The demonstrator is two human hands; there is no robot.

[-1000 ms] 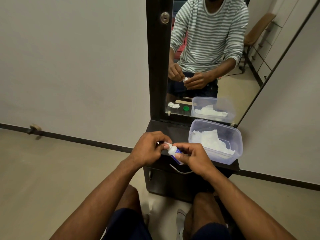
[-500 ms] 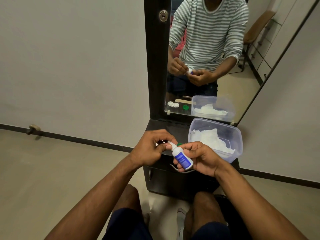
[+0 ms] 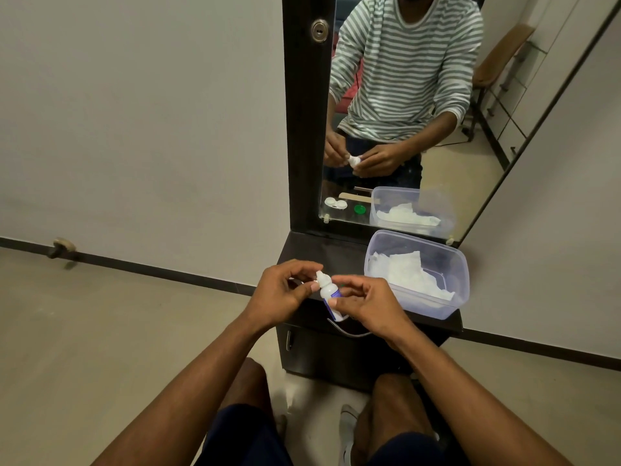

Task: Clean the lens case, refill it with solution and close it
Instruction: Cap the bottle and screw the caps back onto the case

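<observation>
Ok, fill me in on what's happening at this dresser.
A person sits at a dark dresser with a mirror. The right hand holds a small white solution bottle by its body, and the left hand pinches its cap end. A clear tub with tissues stands on the right. The mirror shows the lens case open.

The bottle [image 3: 327,290] was white with a blue label. The tub [image 3: 452,264] was clear, the tissue [image 3: 403,270] white, the cabinet [image 3: 322,247] black-brown, the mirrored shirt [image 3: 406,62] grey-and-white striped.
</observation>
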